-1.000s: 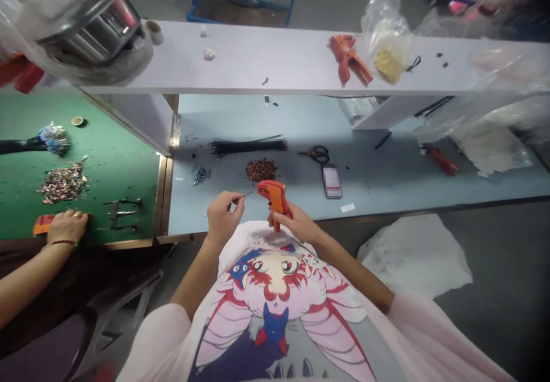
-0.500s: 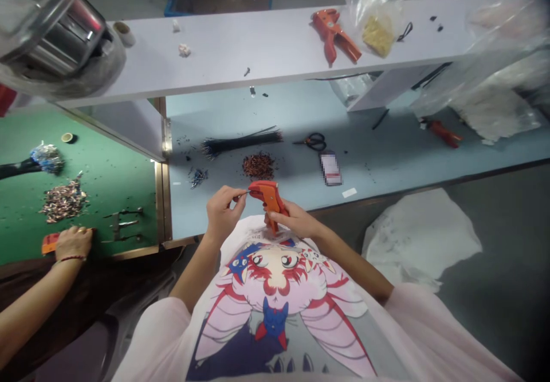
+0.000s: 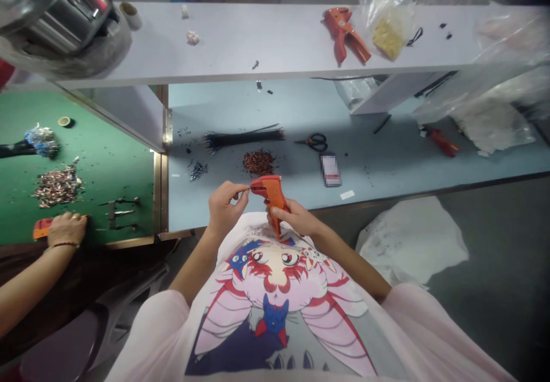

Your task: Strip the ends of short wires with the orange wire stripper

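Pinching a thin dark wire (image 3: 249,188) in left grip (image 3: 226,204); curling right grip (image 3: 294,216) round an orange-and-red pistol-shaped tool (image 3: 272,191). Now touching; apart a second ago.

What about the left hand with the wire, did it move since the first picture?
Yes, slightly right, judged against the copper-coloured pile: the left hand now has its wire at the mouth of the orange tool.
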Demonstrator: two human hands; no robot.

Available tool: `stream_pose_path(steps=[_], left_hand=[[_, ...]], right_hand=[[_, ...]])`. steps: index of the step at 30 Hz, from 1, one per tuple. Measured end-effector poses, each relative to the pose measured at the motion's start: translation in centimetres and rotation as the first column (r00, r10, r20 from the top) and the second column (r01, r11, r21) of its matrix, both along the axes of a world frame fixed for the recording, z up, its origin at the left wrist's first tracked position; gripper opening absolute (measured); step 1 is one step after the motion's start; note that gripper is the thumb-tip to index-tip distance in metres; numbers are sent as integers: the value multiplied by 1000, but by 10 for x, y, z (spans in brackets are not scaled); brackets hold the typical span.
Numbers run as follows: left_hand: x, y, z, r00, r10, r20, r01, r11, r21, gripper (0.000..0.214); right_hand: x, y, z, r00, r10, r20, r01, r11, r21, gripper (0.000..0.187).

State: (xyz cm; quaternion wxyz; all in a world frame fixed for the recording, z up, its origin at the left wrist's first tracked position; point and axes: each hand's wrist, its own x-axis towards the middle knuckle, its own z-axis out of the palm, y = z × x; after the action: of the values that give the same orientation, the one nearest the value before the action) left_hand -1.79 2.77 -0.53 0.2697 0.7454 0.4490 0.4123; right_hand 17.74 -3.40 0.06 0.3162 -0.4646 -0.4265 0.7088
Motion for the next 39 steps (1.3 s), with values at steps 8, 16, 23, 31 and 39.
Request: stream_pose_path(steps=[8,16,23,31,39], left_hand=[[1,0,2,1000,-6,9,6,999,51,10],[1,-2,2,1000,-26,8,25,998,62,9],[2,-6,3,1000,-20,-9,20,998,64,9],[6,-12,2,999,-10,-47,12,1000,24,8],[15,-16,-8,1000,14,-24,-15,999,-47,8]], right_hand=[[2,-2,-3,995,27,-92,-36,994,-99,36],[3,-5,-5,991,32,-132,-44,995,-92,33],[2,-8,-3,988,36,-151,-48,996,-77,34],[-5,-17,-7,998,-23,-54,21,999,-48,40],[1,-21,-11,993,-72,-89,58,986,-155,42]])
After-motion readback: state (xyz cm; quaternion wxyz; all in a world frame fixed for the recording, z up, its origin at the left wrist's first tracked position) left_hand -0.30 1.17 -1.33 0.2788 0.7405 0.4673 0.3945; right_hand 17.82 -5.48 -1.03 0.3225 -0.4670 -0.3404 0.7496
